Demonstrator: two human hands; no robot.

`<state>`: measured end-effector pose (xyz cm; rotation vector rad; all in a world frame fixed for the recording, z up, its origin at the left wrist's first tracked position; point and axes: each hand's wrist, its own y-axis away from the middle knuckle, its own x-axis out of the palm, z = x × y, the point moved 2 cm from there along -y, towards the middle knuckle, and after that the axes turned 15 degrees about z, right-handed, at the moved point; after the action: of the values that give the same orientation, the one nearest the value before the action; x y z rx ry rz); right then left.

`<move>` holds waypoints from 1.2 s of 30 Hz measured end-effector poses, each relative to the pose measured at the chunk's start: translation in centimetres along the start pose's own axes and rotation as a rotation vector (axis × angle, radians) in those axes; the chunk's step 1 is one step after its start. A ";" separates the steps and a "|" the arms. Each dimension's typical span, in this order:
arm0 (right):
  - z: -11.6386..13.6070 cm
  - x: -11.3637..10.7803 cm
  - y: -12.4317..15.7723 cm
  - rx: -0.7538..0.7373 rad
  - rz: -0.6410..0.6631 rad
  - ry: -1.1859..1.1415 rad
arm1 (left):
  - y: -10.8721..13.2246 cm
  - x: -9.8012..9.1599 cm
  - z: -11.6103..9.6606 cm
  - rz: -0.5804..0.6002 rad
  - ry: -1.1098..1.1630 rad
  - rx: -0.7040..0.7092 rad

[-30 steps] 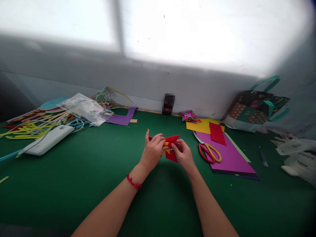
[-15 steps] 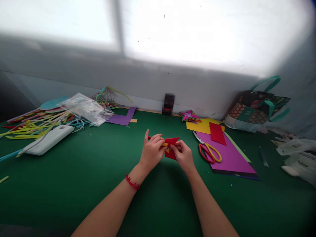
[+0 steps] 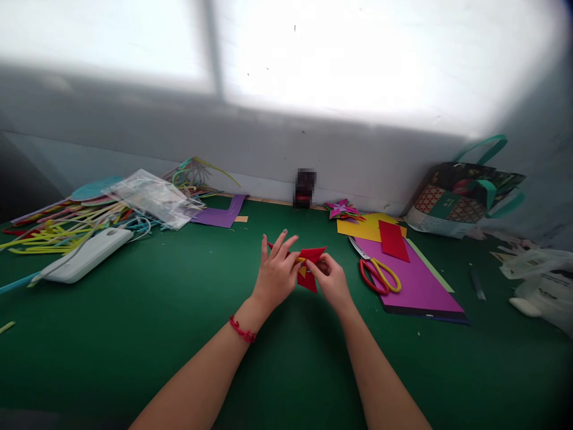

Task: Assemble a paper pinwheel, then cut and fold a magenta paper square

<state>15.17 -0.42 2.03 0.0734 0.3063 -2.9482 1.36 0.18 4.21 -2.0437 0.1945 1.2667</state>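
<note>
Over the middle of the green table (image 3: 134, 334), both my hands hold a small folded paper piece (image 3: 310, 267), red with a bit of yellow inside. My left hand (image 3: 275, 276), with a red bracelet at the wrist, pinches its left side while the other fingers stick up. My right hand (image 3: 330, 279) is closed on its right side, fingers curled round the red flaps. Part of the paper is hidden behind my fingers.
Red-and-yellow scissors (image 3: 378, 273) lie on purple paper (image 3: 414, 283) to the right, by yellow sheets (image 3: 364, 227) and a red rectangle (image 3: 393, 240). A folded paper star (image 3: 342, 209) and patterned bag (image 3: 461, 200) stand by the wall. Coloured strips (image 3: 58, 230), a plastic bag (image 3: 154, 197) and a white case (image 3: 85, 255) lie left.
My left hand's fingers have lifted and spread upward while still pinching the paper. The red piece has been pressed slightly smaller and lower between my hands.
</note>
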 end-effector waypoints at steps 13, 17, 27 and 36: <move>-0.8 -1.3 -0.2 0.121 -0.051 -0.287 | -0.5 2.2 3.0 0.269 1.268 -0.467; -0.8 -0.8 -0.2 0.118 0.008 -0.302 | -0.3 2.0 3.0 0.257 1.314 -0.490; -1.0 -0.9 -0.2 0.087 -0.009 -0.276 | -0.2 2.1 3.0 0.273 1.328 -0.456; -0.7 -0.8 -0.1 0.072 -0.065 -0.262 | -0.2 2.6 2.9 0.281 1.342 -0.450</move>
<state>15.90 -0.03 1.46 -0.3159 0.1677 -2.9847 0.67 2.79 1.43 -3.0225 0.8713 -0.1786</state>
